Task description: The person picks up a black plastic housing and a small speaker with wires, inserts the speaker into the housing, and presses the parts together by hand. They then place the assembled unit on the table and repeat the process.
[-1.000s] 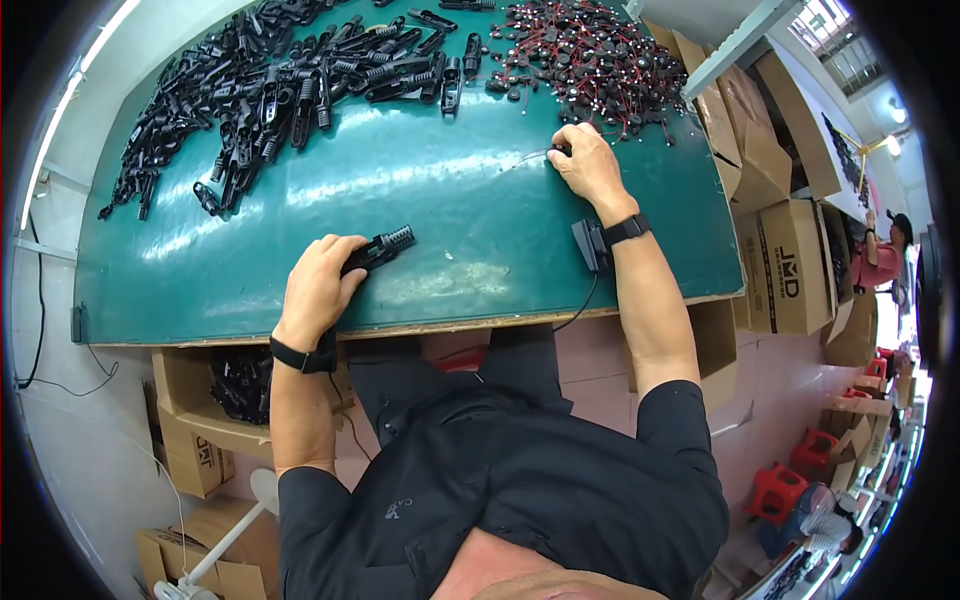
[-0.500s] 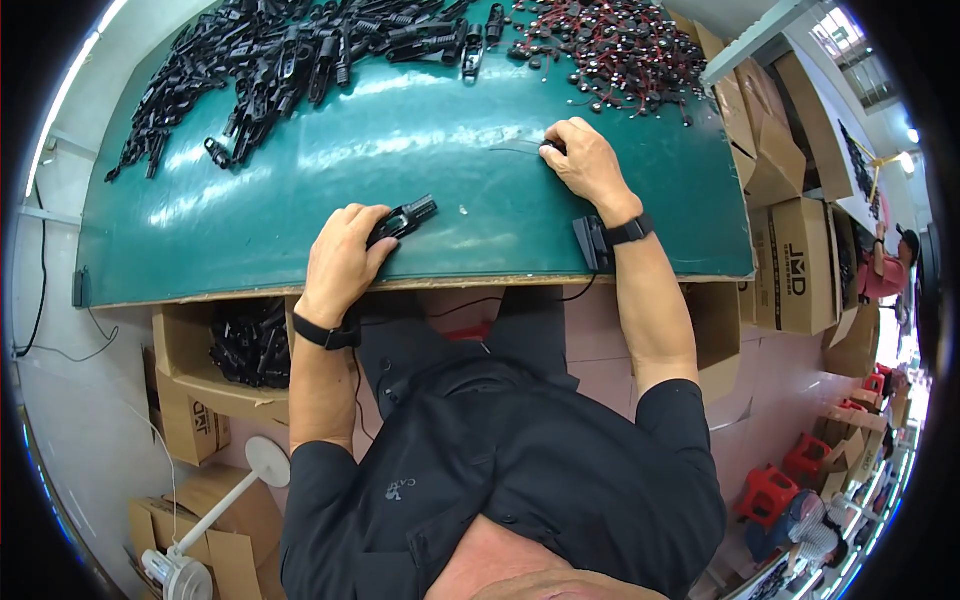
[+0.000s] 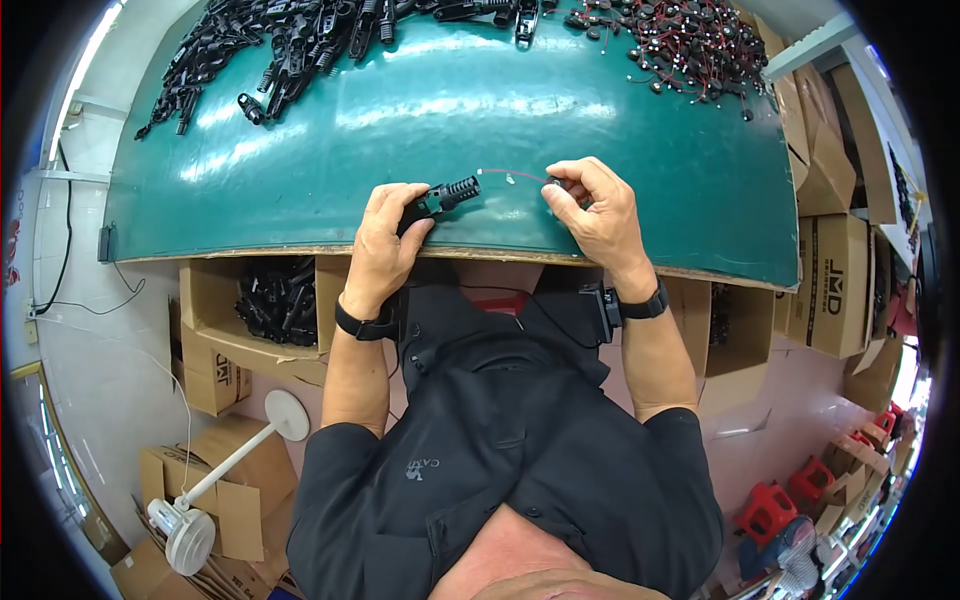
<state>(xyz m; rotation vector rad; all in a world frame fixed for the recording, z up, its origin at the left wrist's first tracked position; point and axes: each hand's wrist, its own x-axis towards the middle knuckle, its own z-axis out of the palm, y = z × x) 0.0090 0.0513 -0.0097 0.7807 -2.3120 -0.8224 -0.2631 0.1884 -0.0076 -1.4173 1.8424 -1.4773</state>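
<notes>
Left grip (image 3: 386, 240) clasps black ribbed part (image 3: 450, 194); right grip (image 3: 608, 215) pinches small dark piece (image 3: 556, 182). Loose red wire (image 3: 515, 172) could snag the part if swung closer.

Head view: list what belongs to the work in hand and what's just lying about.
In the work:
black part, in the left hand
red-wired part, in the right hand
likely also the black pile and red-wired pile

Apparently just lying about:
white fan
red stools
cardboard box right of the table
</notes>
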